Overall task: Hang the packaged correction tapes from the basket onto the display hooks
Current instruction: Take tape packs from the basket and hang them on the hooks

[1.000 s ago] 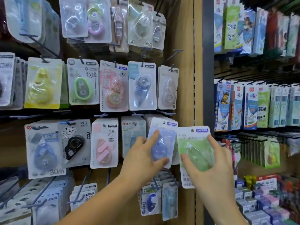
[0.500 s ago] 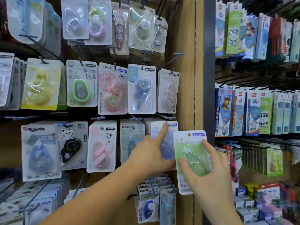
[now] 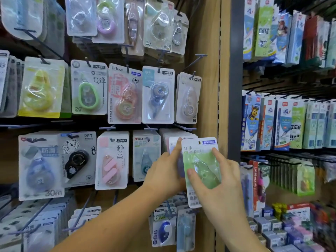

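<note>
My right hand, fingers pinching the green tape pack, my left hand, forefinger straight on the purple pack, grip hidden

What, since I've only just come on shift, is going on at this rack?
A person is restocking correction tapes. Their right hand grips a green pack, raised in front of the stack nearest the wooden upright. Their left hand holds the purple pack hanging at the front of that stack, index finger pointing up. The green pack does not look hung yet.
</note>
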`<state>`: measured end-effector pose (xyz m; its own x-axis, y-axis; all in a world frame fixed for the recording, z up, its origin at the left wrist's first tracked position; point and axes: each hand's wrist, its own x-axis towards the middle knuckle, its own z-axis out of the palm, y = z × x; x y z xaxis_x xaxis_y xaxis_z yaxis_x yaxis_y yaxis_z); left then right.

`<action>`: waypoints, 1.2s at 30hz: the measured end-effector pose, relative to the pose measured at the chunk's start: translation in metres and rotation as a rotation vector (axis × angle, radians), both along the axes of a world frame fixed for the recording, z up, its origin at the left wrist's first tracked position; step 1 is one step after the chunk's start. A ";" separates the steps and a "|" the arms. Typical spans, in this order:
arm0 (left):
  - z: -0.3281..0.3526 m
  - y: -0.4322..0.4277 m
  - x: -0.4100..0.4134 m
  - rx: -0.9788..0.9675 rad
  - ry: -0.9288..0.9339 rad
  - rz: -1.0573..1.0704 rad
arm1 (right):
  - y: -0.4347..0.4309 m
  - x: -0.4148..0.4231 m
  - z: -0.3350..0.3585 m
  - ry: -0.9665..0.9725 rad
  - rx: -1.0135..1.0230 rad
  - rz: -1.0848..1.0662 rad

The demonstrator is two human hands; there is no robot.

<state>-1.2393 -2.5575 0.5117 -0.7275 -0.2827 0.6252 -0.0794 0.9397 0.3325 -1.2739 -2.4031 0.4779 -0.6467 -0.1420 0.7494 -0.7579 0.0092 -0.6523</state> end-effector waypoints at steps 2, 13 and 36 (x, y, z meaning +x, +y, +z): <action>-0.002 -0.002 0.000 0.022 0.008 -0.041 | -0.010 -0.002 0.002 -0.010 0.045 0.009; -0.001 -0.024 0.019 0.293 0.087 -0.421 | -0.046 -0.018 0.040 0.029 0.410 -0.145; -0.016 -0.020 0.024 0.620 0.269 -0.317 | -0.055 -0.036 0.040 -0.119 0.420 0.129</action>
